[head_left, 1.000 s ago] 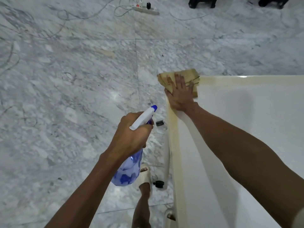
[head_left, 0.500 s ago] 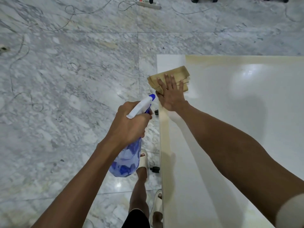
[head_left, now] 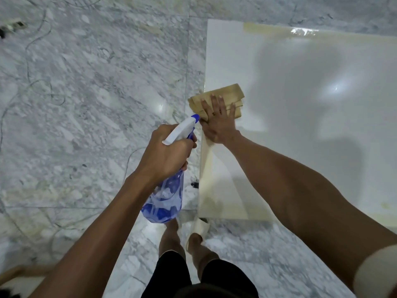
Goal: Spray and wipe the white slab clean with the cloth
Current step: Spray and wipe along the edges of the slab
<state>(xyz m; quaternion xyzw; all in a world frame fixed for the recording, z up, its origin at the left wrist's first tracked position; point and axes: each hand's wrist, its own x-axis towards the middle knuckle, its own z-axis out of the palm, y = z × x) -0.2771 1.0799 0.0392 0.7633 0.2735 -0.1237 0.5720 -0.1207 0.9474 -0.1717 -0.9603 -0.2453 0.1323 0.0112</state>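
On marble floor (head_left: 86,125): cable (head_left: 28,67); sandals (head_left: 200,227)

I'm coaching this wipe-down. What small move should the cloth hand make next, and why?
Probably slide the right hand, pressing the tan cloth flat at the white slab's left edge, toward the near corner: a yellowish band shows along that edge.

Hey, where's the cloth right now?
The folded tan cloth lies at the white slab's left edge, pressed flat under the right hand.

An indoor room with a polished grey marble-tile floor (head_left: 86,93) and loose cables (head_left: 36,82) trailing across it.
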